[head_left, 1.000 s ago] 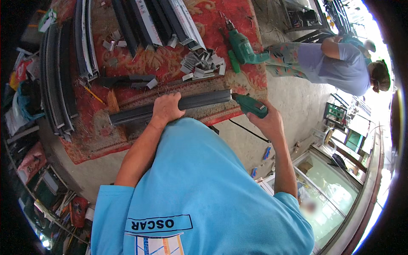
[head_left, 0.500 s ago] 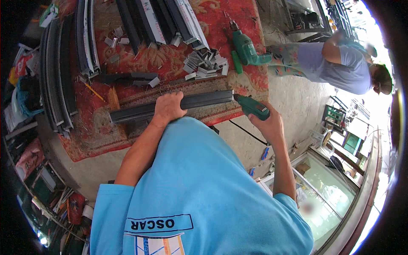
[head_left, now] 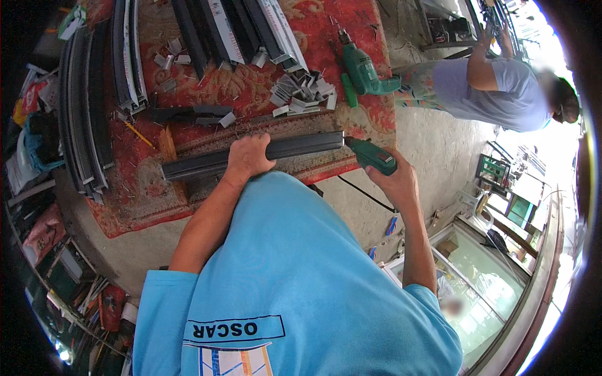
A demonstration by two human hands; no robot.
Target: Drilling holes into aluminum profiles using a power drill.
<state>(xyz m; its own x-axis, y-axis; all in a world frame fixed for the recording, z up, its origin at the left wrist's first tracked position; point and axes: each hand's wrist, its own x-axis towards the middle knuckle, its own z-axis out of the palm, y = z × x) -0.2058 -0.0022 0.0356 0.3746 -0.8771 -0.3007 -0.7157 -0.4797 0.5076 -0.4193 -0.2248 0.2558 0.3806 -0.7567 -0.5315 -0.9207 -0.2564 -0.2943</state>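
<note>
- Left hand [head_left: 249, 155] closed over the dark bar [head_left: 304, 146] around its middle; right hand [head_left: 401, 178] wrapped round the green power tool [head_left: 374, 157]. Hands apart.
- Dark bar lies crosswise along the near side of the desk [head_left: 370, 125], in front of the blue shirt [head_left: 282, 250].
- Tool tip at the bar's right end; touching or just short, can't tell.
- Step in hand, judging by the pose: working the tool on that end.
- Next move likely calls for a firm left grip, tool kept in line with the end, steady push.
- Beyond the bar: pile of small metal pieces [head_left: 304, 94], larger green drill [head_left: 362, 70] to its right, yellow pencil [head_left: 139, 135] over left.
- Farther out: long profiles [head_left: 216, 31] at the far side; co-worker [head_left: 480, 81] off to the right, past the desk.
</note>
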